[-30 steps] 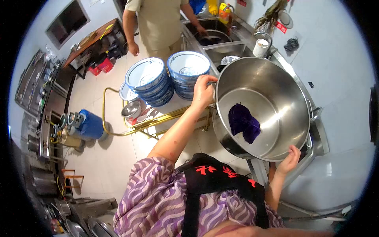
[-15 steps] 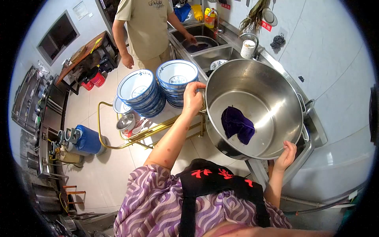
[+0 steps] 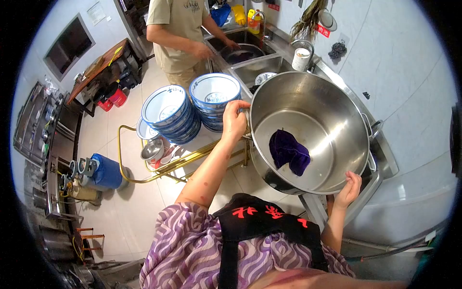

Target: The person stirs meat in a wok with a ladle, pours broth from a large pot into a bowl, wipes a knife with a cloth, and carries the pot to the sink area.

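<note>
A big stainless-steel stockpot is tilted with its mouth toward me at the edge of the sink counter. Inside, a dark purple cloth lies crumpled on the bottom. My left hand is closed on the pot's left side, at the rim and side handle. Lower right, my right hand has its fingers curled over the near rim; part of the thumb is hidden. Two tall stacks of blue-and-white bowls stand just left of my left hand, on a gold-framed cart.
Another person stands at the far sink basin, one hand in it. A white can sits by the tap. A blue gas cylinder and red buckets are on the floor at left.
The other person's near arm has bent and risen toward the sink, and their body has shifted slightly right. The pot, the cloth and my hands have stayed in place.
</note>
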`<state>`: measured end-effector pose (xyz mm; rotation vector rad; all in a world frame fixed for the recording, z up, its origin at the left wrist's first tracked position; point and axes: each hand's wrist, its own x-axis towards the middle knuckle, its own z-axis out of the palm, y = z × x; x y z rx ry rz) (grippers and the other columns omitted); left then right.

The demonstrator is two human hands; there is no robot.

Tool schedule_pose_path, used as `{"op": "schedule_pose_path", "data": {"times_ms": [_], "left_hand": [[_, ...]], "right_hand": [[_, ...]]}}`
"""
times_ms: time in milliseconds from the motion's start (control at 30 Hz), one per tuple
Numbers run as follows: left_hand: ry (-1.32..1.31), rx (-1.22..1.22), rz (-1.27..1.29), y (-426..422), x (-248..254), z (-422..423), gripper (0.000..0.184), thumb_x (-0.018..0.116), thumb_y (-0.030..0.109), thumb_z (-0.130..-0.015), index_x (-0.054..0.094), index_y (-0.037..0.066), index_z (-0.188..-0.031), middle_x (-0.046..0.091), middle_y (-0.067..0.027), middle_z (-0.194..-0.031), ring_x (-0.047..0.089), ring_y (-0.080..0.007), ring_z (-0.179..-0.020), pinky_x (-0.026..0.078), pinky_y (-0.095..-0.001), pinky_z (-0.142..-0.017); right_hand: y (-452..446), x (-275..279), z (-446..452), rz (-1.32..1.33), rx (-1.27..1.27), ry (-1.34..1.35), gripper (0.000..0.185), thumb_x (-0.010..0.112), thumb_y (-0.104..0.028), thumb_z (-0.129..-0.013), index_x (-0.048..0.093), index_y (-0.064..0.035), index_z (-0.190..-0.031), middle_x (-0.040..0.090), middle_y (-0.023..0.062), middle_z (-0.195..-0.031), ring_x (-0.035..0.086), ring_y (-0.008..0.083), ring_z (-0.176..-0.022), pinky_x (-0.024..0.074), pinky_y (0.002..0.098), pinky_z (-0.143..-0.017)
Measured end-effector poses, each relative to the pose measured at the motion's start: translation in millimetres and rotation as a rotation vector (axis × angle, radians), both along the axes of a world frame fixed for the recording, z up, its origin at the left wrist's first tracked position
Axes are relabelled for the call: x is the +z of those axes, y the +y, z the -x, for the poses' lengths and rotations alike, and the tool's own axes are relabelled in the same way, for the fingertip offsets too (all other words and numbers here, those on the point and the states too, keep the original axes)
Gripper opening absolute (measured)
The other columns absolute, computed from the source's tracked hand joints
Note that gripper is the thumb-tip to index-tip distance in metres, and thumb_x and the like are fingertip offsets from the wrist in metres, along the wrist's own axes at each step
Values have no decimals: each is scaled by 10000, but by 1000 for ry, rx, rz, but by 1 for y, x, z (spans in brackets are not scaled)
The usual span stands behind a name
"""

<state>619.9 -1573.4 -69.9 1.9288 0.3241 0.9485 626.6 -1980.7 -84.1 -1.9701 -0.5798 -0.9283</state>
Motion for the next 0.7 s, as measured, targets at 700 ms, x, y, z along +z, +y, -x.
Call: {"op": "schedule_pose_path", "data": {"times_ms": [700], "left_hand": [[-79,-82,87,6,-16,-8,334,407,-110,-644,627,3,-869,595,-120,-980,551,-235,-981,405,-315,-905]], "right_hand": [[-1,7,0,22,-64,-40,186,451,-25,-829,610,-7,-922,625,101,-806,561,241,-743,385,392,-865]]}}
